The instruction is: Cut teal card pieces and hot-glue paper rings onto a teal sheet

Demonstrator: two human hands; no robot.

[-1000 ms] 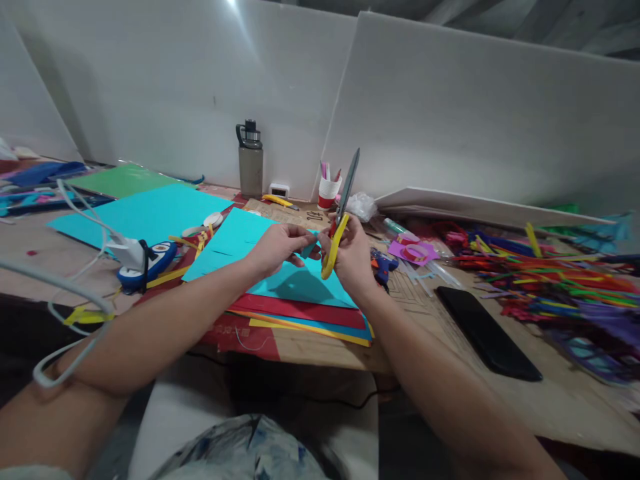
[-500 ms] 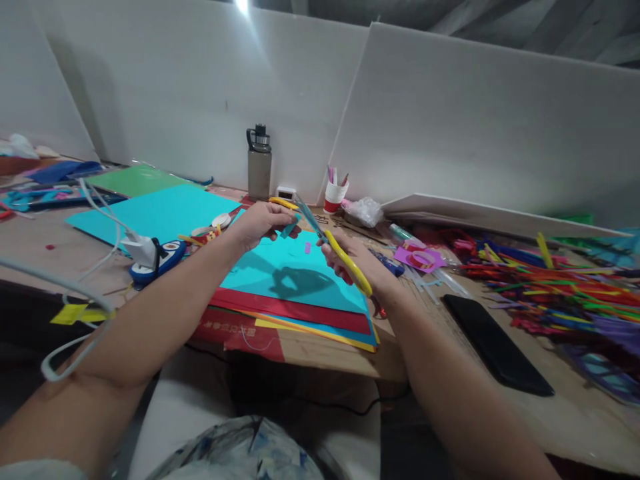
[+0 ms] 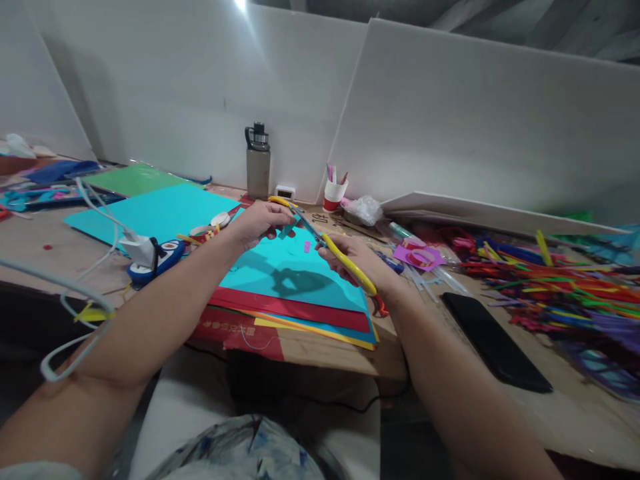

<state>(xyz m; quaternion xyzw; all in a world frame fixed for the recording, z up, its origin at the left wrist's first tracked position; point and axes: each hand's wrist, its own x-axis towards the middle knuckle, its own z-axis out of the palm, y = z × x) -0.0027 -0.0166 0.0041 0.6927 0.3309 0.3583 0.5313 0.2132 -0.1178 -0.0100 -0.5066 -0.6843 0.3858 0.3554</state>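
One small teal paper scrap (image 3: 289, 230) sits pinched between thumb and fingers of the left hand (image 3: 260, 223), held up over the far edge of the teal sheet (image 3: 295, 273), likely so the blades can get at it without touching the stack. Right hand (image 3: 350, 260) is closed around the yellow handles of the scissors (image 3: 330, 248); blades point up and left toward the scrap, tips just beside it, and look nearly shut, though I can't tell for sure. Both hands hover above the paper stack rather than resting on it. A tiny pink bit (image 3: 307, 247) lies on the teal sheet under the blades.

Around that: red and yellow sheets (image 3: 300, 313) under the teal one, all on a cardboard-covered table (image 3: 320, 353). Blue tape dispenser (image 3: 160, 257) with a white plug on it at left, big teal sheet (image 3: 150, 213) and green sheet (image 3: 133, 180) behind. Water bottle (image 3: 258, 160) and a cup of pens (image 3: 333, 192) at the wall. Black phone (image 3: 495, 340) to the right, colored paper strips (image 3: 550, 287) piled beyond.

Versus a second ago: the scissors stood nearly upright, tip in the air, hands close together nearer the body. Now the scissors are tipped down flat, and the left hand has moved farther out with the scrap. Half a second ago looks almost the same as now.
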